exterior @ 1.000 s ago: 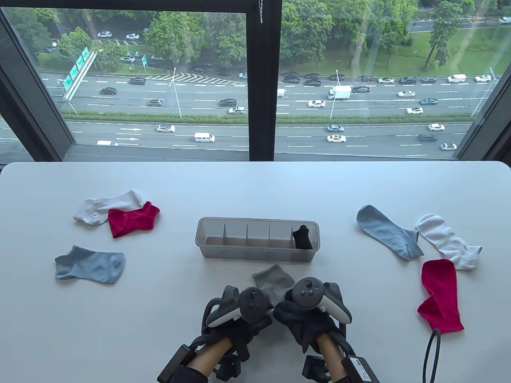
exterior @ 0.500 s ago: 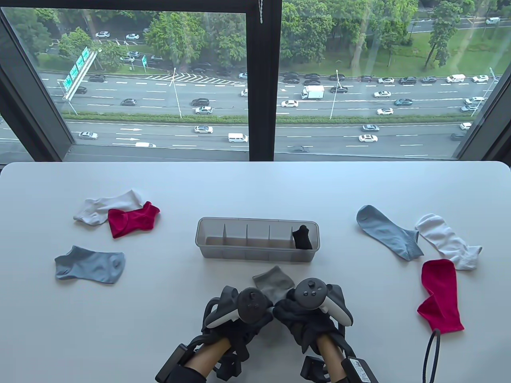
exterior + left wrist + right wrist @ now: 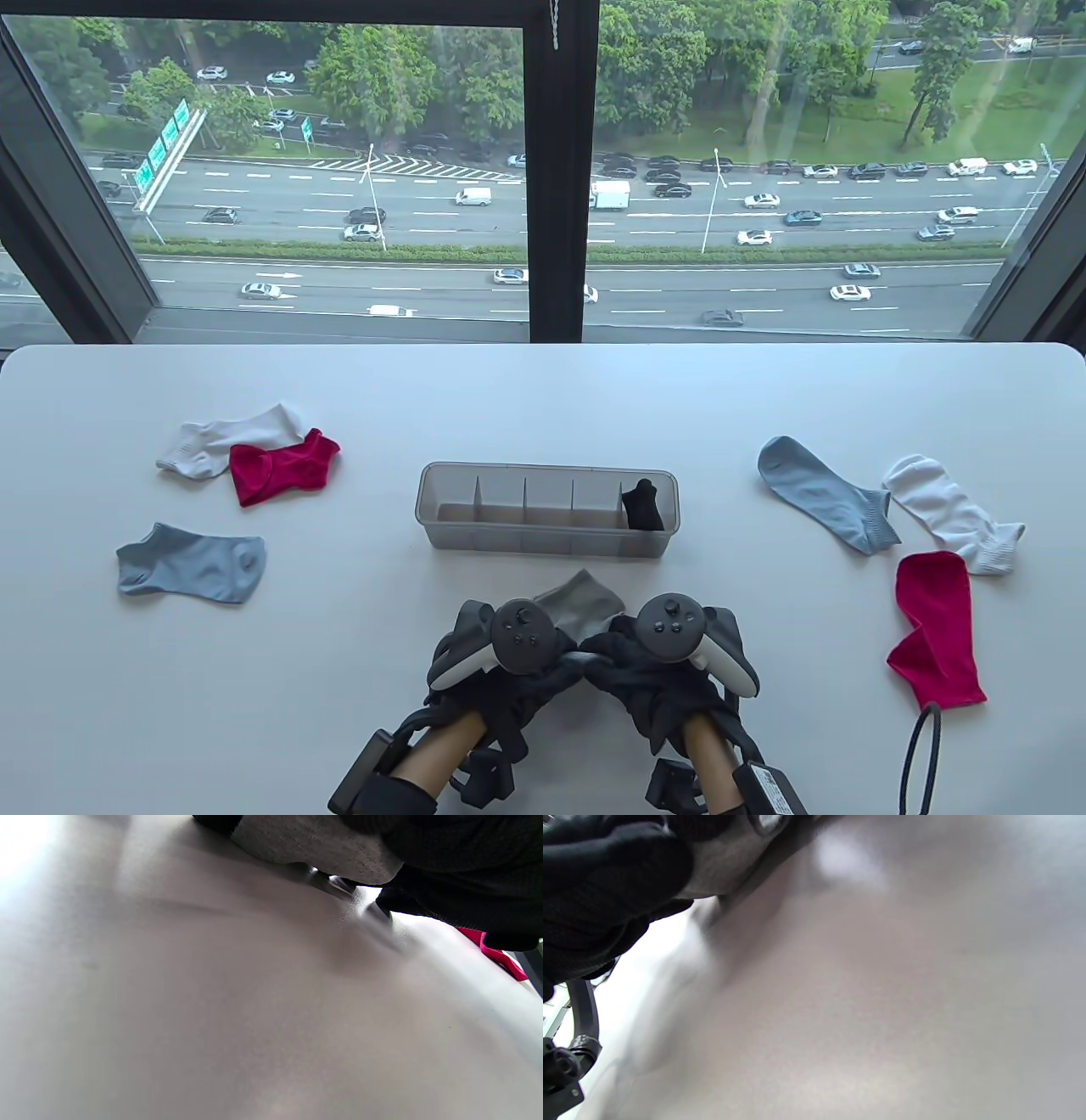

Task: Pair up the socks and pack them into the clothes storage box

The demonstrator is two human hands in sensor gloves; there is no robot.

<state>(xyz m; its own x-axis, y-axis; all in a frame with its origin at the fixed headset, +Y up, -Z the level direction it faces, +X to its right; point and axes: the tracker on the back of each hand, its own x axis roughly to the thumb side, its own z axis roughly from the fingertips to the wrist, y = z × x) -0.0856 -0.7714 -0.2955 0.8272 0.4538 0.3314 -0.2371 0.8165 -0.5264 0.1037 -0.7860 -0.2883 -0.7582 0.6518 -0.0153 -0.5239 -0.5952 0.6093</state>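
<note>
A folded grey sock (image 3: 582, 601) lies at the table's near middle, just in front of the clear storage box (image 3: 543, 538). Both hands hold its near end: my left hand (image 3: 519, 677) and my right hand (image 3: 646, 679) sit side by side, their fingers hidden under the trackers. In the left wrist view the grey sock (image 3: 314, 844) is bunched between black gloved fingers (image 3: 462, 878). The right wrist view shows the grey sock (image 3: 721, 870) under gloved fingers (image 3: 611, 866). A black sock (image 3: 642, 505) stands in the box's rightmost compartment.
On the left lie a white sock (image 3: 225, 437), a red sock (image 3: 280, 469) and a blue-grey sock (image 3: 191, 564). On the right lie a blue-grey sock (image 3: 823, 494), a white sock (image 3: 954, 514) and a red sock (image 3: 937, 630). A black cable (image 3: 916, 755) loops at the near right.
Both hands have tipped forward and shifted slightly over the grey sock, covering more of it. The sock's far end has moved a little to the right.
</note>
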